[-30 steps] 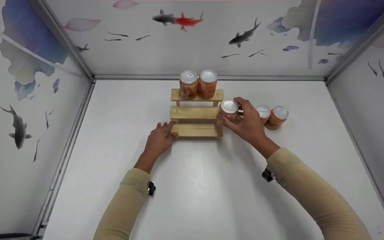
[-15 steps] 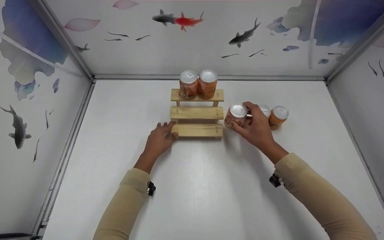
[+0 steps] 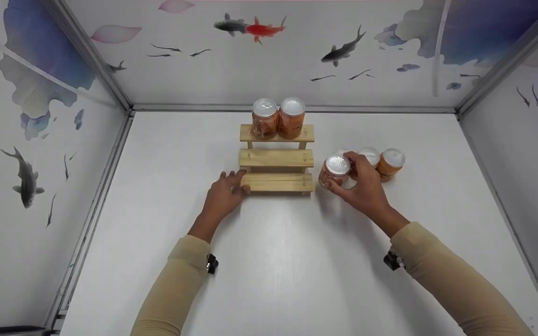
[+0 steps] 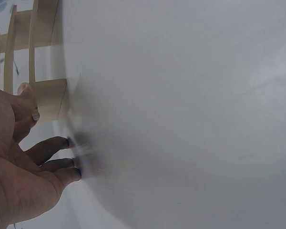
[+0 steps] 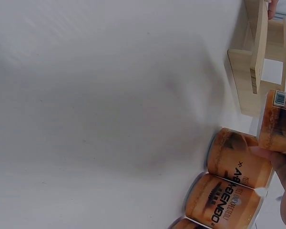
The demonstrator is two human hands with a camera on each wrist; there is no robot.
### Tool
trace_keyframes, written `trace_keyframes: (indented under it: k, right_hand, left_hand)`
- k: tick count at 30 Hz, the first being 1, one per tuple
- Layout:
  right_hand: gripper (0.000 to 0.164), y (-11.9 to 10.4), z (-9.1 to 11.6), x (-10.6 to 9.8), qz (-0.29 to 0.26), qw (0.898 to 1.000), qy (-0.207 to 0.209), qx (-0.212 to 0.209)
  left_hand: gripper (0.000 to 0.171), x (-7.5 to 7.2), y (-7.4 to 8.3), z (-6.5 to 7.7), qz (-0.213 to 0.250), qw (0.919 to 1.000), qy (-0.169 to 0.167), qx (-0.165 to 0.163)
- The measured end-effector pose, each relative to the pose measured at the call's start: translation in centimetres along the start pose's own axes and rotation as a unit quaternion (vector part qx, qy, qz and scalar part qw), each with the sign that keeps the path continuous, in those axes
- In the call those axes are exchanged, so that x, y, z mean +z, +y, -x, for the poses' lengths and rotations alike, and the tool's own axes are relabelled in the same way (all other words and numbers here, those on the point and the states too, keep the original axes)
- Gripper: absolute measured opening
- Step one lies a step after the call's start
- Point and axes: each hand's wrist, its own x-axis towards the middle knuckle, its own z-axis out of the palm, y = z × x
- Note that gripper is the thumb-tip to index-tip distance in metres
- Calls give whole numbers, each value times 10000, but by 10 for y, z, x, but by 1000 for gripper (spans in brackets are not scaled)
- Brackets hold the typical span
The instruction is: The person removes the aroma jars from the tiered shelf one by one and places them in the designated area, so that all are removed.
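Note:
My left hand (image 3: 224, 193) holds the left end of the lowest plank of a three-step wooden display stand (image 3: 276, 182). Its thumb and index finger are at the plank's end, and its other fingertips reach the table in the left wrist view. To the right of the stand, my right hand (image 3: 364, 189) grips an orange can (image 3: 329, 177) with a silver lid, raised off the table in the right wrist view. Beside this can (image 5: 279, 124) stand several like it: a near can (image 5: 240, 155), a middle can (image 5: 224, 200) and a partly cropped can (image 5: 186, 224).
Two orange cans, a left can (image 3: 265, 123) and a right can (image 3: 291, 123), stand side by side on the stand's top step. White panels printed with fish enclose the white table (image 3: 269, 270) at the back and sides.
My right hand has drawn its can away from the stand's middle step, rightward and toward me. The left hand and the stand stay where they were.

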Motion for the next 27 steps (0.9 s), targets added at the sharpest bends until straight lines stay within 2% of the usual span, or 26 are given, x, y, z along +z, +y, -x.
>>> trace_keyframes:
  k: [17, 27]
  right_hand:
    - [78, 20, 18, 0, -72, 9996, -217, 158]
    - [79, 30, 24, 2, 16, 9992, -370, 134]
  left_hand:
    - [56, 0, 0, 0, -17, 9999, -46, -139]
    - [58, 0, 1, 0, 79, 9999, 17, -66]
